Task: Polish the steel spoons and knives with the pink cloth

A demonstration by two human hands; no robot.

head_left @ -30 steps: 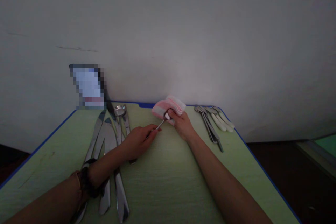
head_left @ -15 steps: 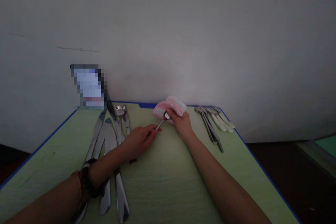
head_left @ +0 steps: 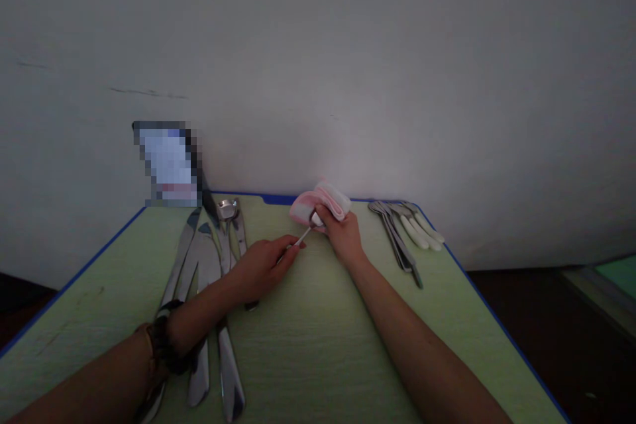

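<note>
My left hand [head_left: 261,268] pinches the handle of a small metal spoon [head_left: 307,229] that points up and right toward the far edge of the table. My right hand [head_left: 342,235] is closed on a folded pink and white cloth [head_left: 322,202], and its thumb presses the cloth against the spoon's bowl. Both hands hover low over the middle of the green table [head_left: 318,338].
Several long steel knives and a ladle [head_left: 213,265] lie in a row on the left. A bunch of spoons, some with white handles, [head_left: 405,228] lies at the far right by the blue table edge. A blurred-out upright object [head_left: 167,162] leans against the wall.
My right hand and the cloth have shifted very slightly over the spoon's bowl. The left hand keeps its hold in the same place.
</note>
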